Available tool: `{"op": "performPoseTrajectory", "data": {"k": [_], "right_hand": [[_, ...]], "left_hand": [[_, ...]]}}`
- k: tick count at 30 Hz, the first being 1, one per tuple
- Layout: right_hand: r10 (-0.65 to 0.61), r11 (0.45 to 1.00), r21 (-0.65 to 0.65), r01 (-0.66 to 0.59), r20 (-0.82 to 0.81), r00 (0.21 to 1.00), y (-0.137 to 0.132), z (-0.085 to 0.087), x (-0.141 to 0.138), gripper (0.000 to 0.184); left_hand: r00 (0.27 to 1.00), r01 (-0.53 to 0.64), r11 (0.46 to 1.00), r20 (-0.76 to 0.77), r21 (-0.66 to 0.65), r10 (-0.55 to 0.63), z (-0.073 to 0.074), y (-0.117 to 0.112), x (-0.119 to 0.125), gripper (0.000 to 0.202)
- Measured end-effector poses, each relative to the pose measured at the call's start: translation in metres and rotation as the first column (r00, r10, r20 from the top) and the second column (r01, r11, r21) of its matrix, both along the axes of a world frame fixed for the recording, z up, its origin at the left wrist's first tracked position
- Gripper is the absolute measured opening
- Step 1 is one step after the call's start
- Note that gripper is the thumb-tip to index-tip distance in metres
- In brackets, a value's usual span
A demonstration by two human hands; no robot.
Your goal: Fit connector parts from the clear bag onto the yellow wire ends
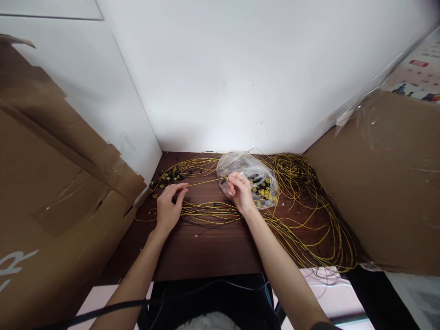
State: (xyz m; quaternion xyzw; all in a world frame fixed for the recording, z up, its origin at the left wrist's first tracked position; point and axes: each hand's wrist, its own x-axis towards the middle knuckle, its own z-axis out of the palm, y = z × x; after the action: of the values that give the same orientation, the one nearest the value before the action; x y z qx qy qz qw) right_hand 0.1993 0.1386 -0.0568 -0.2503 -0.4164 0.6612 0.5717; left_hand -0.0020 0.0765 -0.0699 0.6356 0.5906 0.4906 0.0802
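Left hand [169,206]: yours, open, fingers flat on yellow wires [206,211].
Right hand [239,190]: pinching a wire beside plastic bag [252,176], counter's [206,250] back edge.

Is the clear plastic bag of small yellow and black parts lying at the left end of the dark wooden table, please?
No, the clear plastic bag lies right of the table's middle, at the right hand, while the left hand rests apart on yellow wires.
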Motion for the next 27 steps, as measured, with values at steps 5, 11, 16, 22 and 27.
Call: {"op": "performPoseTrajectory", "data": {"k": [5, 11, 16, 22, 27], "right_hand": [[-0.03, 0.999, -0.015, 0.031, 0.05, 0.998, 0.001, 0.001, 0.001, 0.021], [-0.052, 0.998, -0.026, 0.054, 0.071, 0.996, 0.001, 0.002, 0.002, 0.022], [-0.137, 0.99, 0.036, 0.133, 0.196, 0.971, 0.001, 0.0, 0.003, 0.019], [-0.494, 0.858, 0.455, 0.24, 0.6, 0.63, -0.002, -0.005, 0.001, 0.013], [-0.738, 0.625, 0.769, 0.132, 0.528, 0.42, -0.011, 0.0, -0.001, 0.037]], "left_hand": [[0.996, -0.035, 0.998, 0.082, -0.06, 0.04, -0.003, 0.0, 0.0, 0.031], [0.99, -0.051, 0.996, 0.128, -0.073, 0.061, -0.004, 0.001, -0.001, 0.022], [0.987, -0.039, 0.997, 0.156, -0.073, 0.05, -0.004, 0.001, -0.002, 0.018], [0.987, -0.036, 0.998, 0.152, -0.041, 0.042, -0.004, 0.001, -0.002, 0.017], [0.993, -0.029, 1.0, 0.113, 0.002, 0.029, -0.002, 0.001, -0.001, 0.015]]}}
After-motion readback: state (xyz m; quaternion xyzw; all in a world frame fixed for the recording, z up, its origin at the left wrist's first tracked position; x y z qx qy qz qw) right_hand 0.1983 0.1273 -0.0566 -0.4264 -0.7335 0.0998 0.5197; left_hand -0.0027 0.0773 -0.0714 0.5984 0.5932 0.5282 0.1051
